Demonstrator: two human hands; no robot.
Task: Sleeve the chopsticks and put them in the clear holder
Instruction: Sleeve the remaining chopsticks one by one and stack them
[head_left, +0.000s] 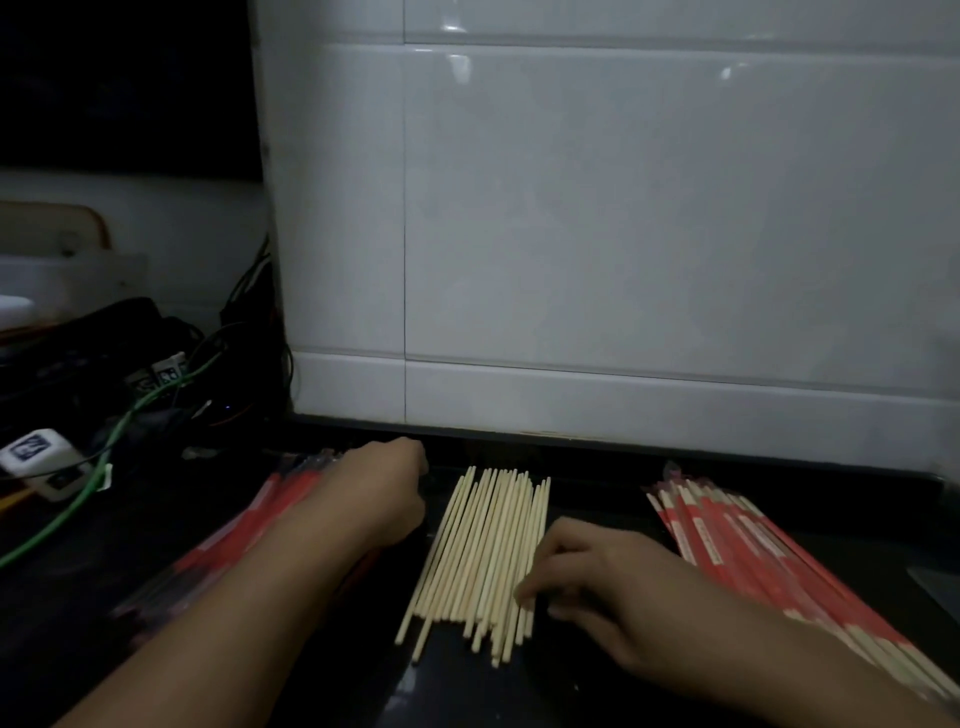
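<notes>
Right hand (613, 582): fingers curled, tips touching the near right edge of the bare chopsticks (483, 551); whether it pinches one cannot be told. Left hand (384, 493): curled over the far end of the left sleeves (291, 499); grip unclear. Chopsticks lie mid-table (597, 499), long axis near to far, fanning slightly. More red sleeves, right pile (727, 540). No holder visible. Judged step: picking a pair and a sleeve; next calls for aligning tips with the sleeve mouth.

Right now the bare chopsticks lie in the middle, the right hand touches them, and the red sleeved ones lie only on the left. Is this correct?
Not quite: the head view shows red sleeved chopsticks on the right too, beside the bare chopsticks. The right hand does touch them.
</notes>
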